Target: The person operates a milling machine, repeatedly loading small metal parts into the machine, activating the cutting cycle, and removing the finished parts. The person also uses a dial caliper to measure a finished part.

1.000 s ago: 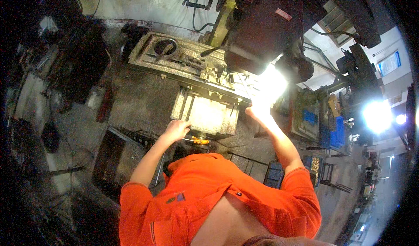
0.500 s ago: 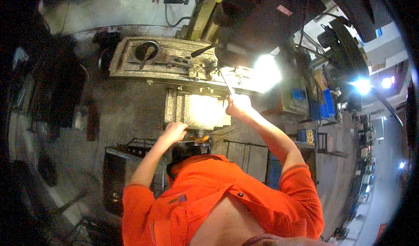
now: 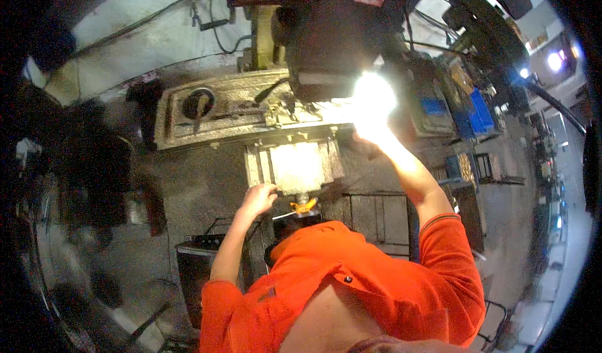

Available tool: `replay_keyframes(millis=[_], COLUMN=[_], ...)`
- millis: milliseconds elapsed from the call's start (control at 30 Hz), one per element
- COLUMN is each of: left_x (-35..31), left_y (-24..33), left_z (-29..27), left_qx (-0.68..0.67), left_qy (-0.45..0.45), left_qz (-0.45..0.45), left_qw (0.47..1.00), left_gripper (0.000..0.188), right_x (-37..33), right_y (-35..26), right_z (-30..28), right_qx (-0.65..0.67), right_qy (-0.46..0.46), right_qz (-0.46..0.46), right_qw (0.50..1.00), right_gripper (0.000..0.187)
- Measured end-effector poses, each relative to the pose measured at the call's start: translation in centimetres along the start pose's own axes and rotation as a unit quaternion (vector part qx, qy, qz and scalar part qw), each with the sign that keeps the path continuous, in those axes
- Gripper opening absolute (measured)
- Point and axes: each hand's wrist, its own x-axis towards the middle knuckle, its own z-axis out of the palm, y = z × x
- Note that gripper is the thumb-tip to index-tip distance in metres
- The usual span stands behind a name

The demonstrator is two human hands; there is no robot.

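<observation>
My left hand (image 3: 259, 200) is at the near left edge of the brightly lit metal block (image 3: 295, 168) below the milling machine's table (image 3: 229, 124). Its fingers are curled; whatever they may hold is hidden. My right hand (image 3: 371, 135) reaches up to the right part of the table, beside a glaring lamp (image 3: 374, 96). Glare washes out its fingers and anything in them. Between my body and the block sits an orange item (image 3: 304, 207) on a shaft, with a thin pale rod beside it.
The dark machine head (image 3: 351, 46) hangs over the table. A round dark part (image 3: 198, 104) lies on the table's left end. Blue bins (image 3: 481, 111) stand at the right, and a dark cabinet (image 3: 197, 271) is at lower left. A thin metal frame (image 3: 376, 194) stands right of the block.
My right hand has moved right into the lamp's glare; the thin rod seen at it before no longer shows. My left hand stays by the block. The whole view has shifted and turned slightly.
</observation>
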Motion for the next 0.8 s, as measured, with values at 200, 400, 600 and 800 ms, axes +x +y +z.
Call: replay_keyframes(millis=[200, 400, 600, 800], left_x=[-2.5, -4.2, -0.3, 9.6], left_y=[0.3, -1.3, -0.4, 2.0], left_z=[-1.9, -2.8, -6.8, -13.6], left_qx=[-0.027, -0.045, -0.093, -0.106], left_qy=[0.054, 0.062, 0.092, 0.102], left_qz=[-0.086, -0.157, -0.093, -0.034], left_qw=[0.994, 0.985, 0.987, 0.989], left_gripper=[0.029, 0.030, 0.027, 0.032], right_x=[2.7, 5.1, 1.2, -3.1], right_y=[-3.6, 5.2, 8.6, 6.1], right_z=[-7.8, -3.1, 2.9, 0.0], right_qx=[-0.100, -0.069, -0.080, 0.013], right_qy=[0.122, -0.068, -0.049, -0.100], right_qz=[0.010, 0.056, 0.212, 0.396], right_qw=[0.987, 0.994, 0.973, 0.913], right_gripper=[0.036, 0.032, 0.031, 0.030])
